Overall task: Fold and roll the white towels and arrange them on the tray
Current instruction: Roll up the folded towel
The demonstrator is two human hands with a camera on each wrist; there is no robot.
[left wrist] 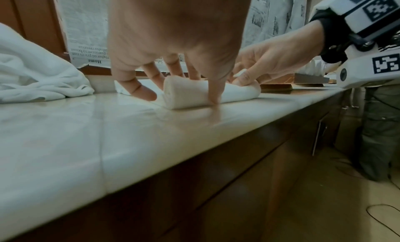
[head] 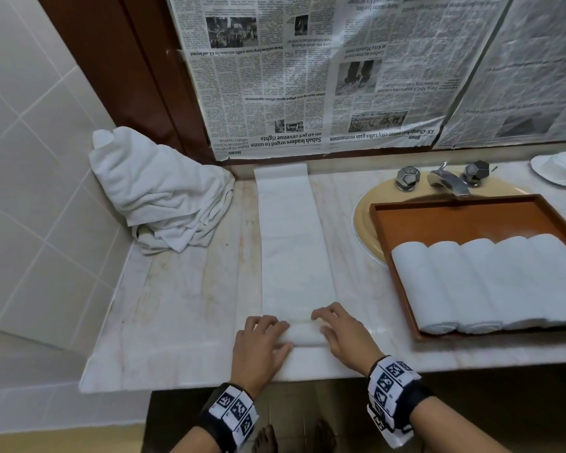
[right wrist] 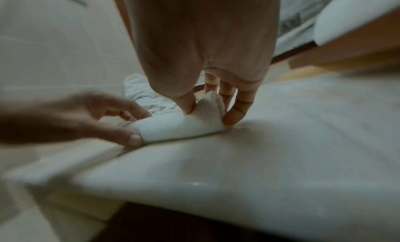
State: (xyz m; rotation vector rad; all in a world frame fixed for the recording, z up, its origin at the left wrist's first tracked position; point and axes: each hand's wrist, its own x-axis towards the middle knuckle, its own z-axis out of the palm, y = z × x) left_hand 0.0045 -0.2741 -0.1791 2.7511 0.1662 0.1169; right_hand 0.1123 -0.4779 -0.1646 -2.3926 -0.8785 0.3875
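Head view: we roll the folded towel (head: 294, 243) at 6 o'clock on the desk (head: 183, 289).
Grip: left hand (head: 262, 341) and right hand (head: 343, 335) curl round the roll.
Next: roll toward 12, then tray (head: 464, 217) at 3.

Head cam: high, looks fwd and down over both hands, wide enough to take in the tray (head: 471, 220) off to the right hand's side. Left wrist cam: low, close behind the left hand (left wrist: 173, 32), facing across to the right hand (left wrist: 277, 57). Right wrist cam: close, blurred, facing opposite way. All 3 share the towel roll (head: 306, 333) between the hands.
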